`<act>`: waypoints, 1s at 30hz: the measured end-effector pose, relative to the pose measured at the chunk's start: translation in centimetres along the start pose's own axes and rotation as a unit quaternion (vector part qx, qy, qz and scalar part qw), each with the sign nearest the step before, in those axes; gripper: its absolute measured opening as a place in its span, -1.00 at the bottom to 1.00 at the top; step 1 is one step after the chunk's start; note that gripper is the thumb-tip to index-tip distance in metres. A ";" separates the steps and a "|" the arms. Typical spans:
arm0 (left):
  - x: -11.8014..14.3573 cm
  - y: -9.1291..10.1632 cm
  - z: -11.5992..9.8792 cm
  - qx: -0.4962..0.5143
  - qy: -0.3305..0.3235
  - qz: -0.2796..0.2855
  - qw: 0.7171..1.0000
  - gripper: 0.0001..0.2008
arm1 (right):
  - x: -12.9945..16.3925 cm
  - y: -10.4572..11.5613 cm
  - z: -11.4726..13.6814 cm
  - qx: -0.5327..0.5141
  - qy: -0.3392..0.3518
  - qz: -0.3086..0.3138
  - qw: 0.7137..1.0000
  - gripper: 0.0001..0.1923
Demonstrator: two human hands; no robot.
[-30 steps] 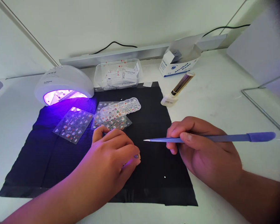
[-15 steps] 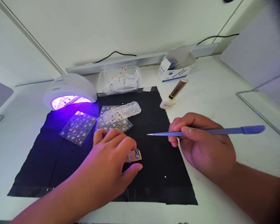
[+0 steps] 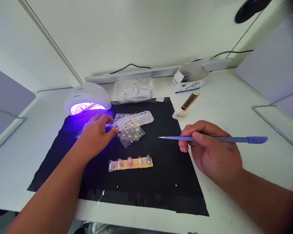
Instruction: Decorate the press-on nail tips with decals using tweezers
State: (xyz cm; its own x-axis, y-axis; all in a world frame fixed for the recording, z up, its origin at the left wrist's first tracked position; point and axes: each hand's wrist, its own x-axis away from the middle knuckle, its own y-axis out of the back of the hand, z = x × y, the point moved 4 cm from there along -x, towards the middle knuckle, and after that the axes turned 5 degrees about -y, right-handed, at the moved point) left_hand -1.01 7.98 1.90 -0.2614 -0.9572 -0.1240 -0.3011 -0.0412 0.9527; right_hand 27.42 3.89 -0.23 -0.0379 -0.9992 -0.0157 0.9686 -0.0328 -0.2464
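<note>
The right hand's fingers grasp a slim blue stick-like tool with a pale pointed tip; its long axis runs left to right, tip leftward over the black mat, thick end rightward over the white counter. The left hand's fingers curl at the left end of clear patterned sticker sheets; whether they pinch anything, I cannot tell. Nearer on the mat, a flat tan strip lies left to right, its right end slightly farther, bearing five small nail tips set crosswise. A clear compartmented case of tiny pieces overlaps the sheets. Beyond, a clear plastic tub holds white packets, and an open white-and-blue cardboard box holds upright packets. Mat surface shows between the strip and the right edge, and toward the near edge, with two white specks
</note>
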 end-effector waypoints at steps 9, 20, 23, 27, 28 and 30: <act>-0.1 -1.8 -1.1 -0.010 0.011 0.041 0.999 -0.31 | -0.9 -0.3 -1.2 -0.079 -0.077 0.003 0.994 -0.91; -0.1 -1.0 -0.5 0.036 0.037 0.041 0.998 -0.35 | -0.6 -0.5 -1.1 -0.058 -0.091 0.005 0.994 -0.90; -0.1 -1.0 -0.1 0.042 0.046 0.039 0.997 -0.40 | -0.8 -0.4 -1.2 -0.054 -0.091 0.005 0.994 -0.91; -0.2 -1.4 0.5 0.044 0.067 0.050 0.996 -0.51 | -0.8 -0.3 -1.6 -0.049 -0.098 0.004 0.994 -0.91; -0.2 -1.5 0.6 0.046 0.073 0.053 0.995 -0.52 | -0.8 -0.2 -1.7 -0.048 -0.100 0.004 0.994 -0.91; -0.2 -1.6 0.6 0.050 0.085 0.055 0.994 -0.52 | -0.8 -0.2 -1.9 -0.045 -0.103 0.006 0.994 -0.90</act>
State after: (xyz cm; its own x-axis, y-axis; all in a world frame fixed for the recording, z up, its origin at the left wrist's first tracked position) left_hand -1.05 8.46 0.22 -0.1415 -0.9892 0.0371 -0.3708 0.0877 0.9245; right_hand 26.84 4.71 -1.98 0.0330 -0.9837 0.1768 0.9422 -0.0284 -0.3338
